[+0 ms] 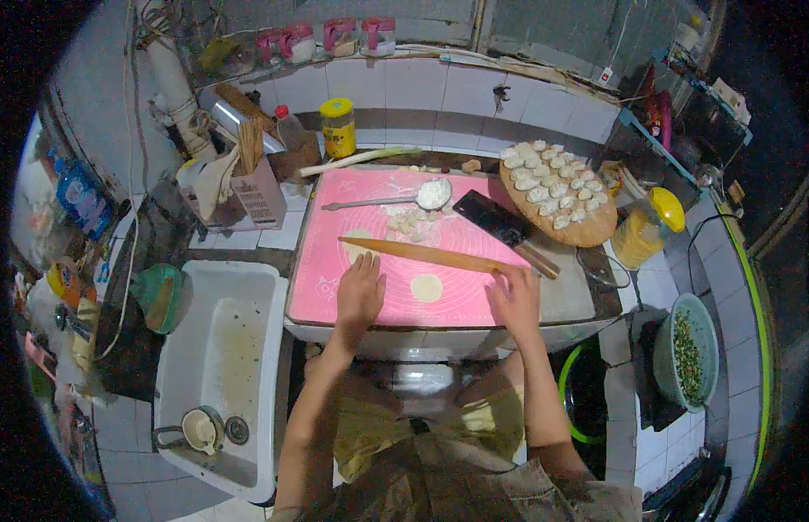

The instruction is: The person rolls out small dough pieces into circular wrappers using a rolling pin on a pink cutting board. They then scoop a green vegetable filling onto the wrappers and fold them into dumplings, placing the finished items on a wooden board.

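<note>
A pink silicone pastry mat (320,274) lies before me. My left hand (362,290) touches the near edge of a flat dough round (359,243) on it. My right hand (517,297) holds the right end of a wooden rolling pin (424,253), whose tapered left end crosses that round. Between my hands lies another dough round (427,288). Beyond the pin are small floured dough pieces (411,224) and a metal ladle of flour (434,194). A cleaver (492,218) lies at the mat's right side.
Floured dumplings cover a round wooden board (597,228) at the back right. A yellow-lidded jar (642,231) stands beside it. A bowl of chopped filling (686,355) is at the right. A white sink (267,365) is at the left; a scallion (359,160) lies behind the mat.
</note>
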`<state>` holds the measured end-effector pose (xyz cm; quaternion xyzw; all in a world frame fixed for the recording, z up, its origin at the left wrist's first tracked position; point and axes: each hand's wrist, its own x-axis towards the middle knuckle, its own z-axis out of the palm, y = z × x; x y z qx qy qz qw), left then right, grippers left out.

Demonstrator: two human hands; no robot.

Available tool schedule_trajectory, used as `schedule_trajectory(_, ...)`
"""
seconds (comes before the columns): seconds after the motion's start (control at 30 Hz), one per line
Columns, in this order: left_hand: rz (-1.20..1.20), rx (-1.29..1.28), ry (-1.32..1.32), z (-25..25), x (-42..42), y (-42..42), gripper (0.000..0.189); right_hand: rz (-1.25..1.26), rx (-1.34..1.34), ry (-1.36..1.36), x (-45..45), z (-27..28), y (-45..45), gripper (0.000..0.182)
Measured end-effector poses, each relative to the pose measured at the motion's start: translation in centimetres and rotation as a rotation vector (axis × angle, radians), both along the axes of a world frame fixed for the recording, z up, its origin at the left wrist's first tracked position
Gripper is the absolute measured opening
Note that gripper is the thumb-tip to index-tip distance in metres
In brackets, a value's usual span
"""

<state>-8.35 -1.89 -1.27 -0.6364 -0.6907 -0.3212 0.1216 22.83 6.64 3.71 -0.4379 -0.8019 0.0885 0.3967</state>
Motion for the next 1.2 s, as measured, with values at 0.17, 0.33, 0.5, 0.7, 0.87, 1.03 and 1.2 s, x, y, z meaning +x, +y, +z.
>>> schedule_trajectory(0.17,0.009,-0.054,0.054,0.7,0.1,-0.6,0.043,0.222,-0.043,-0.179,-4.3,0.7,3.3,0.037)
schedule_trajectory(0.33,-0.106,0.281,-0.092,0.9,0.4,-2.2,0.031,0.223,-0.005,-0.279,-4.6,0.4,3.9,0.039)
schedule_trajectory(0.5,0.051,0.283,-0.002,3.2,2.6,-3.8,0.036,0.319,-0.002,-0.209,-3.6,-0.6,1.7,0.037)
schedule_trajectory(0.7,0.074,0.08,0.127,0.9,2.9,-3.2,0.048,0.482,-0.025,-0.271,-3.6,-0.9,0.4,0.037)
schedule_trajectory(0.87,0.122,-0.072,0.166,2.3,1.4,1.1,0.047,0.343,-0.066,-0.392,-6.5,-0.6,4.1,0.063)
schedule_trajectory(1.03,0.154,-0.2,0.134,3.0,1.5,2.3,0.049,0.248,-0.098,-0.415,-7.4,0.1,4.2,0.065)
schedule_trajectory(1.2,-0.033,-0.027,0.202,0.5,2.9,-4.5,0.052,0.393,-0.116,-0.48,-4.1,0.5,0.2,0.057)
